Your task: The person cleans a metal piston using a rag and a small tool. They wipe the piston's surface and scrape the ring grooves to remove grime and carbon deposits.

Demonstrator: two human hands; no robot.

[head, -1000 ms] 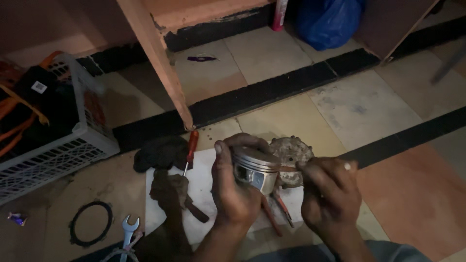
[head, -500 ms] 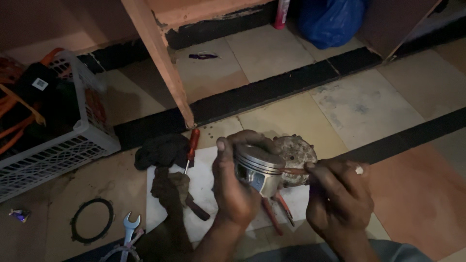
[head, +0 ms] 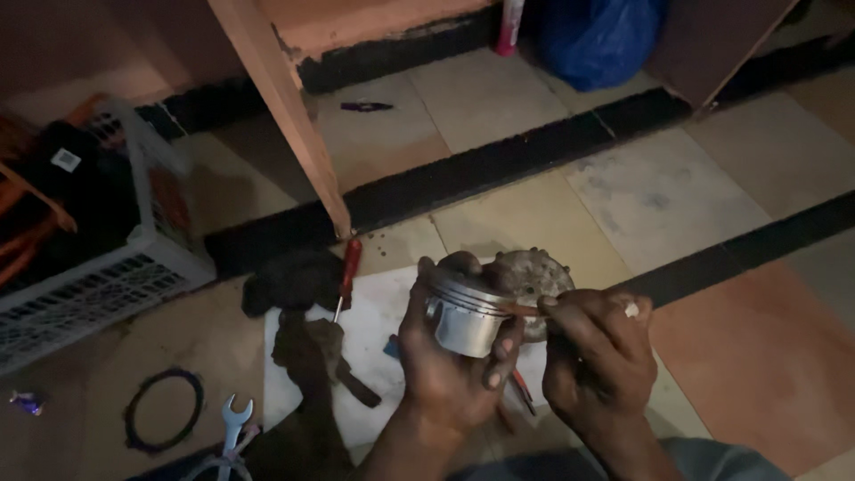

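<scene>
White basket (head: 134,267) at 9 o'clock, dark stuff inside with a small white square label; blue bag (head: 592,36) at 1 o'clock. White sheet (head: 383,330) on floor, centre. Left hand (head: 450,365) clamped round silver piston (head: 463,316), centre, above sheet. Right hand (head: 592,356) fingers pinched together on thin stick (head: 521,309) touching piston side. Red-handled screwdriver (head: 347,276) at 10 o'clock, spanner (head: 233,419) at 7 o'clock

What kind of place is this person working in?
Probably an informal repair spot on a tiled floor: the left hand holds a metal piston, with a spanner and red-handled screwdriver lying nearby.
</scene>
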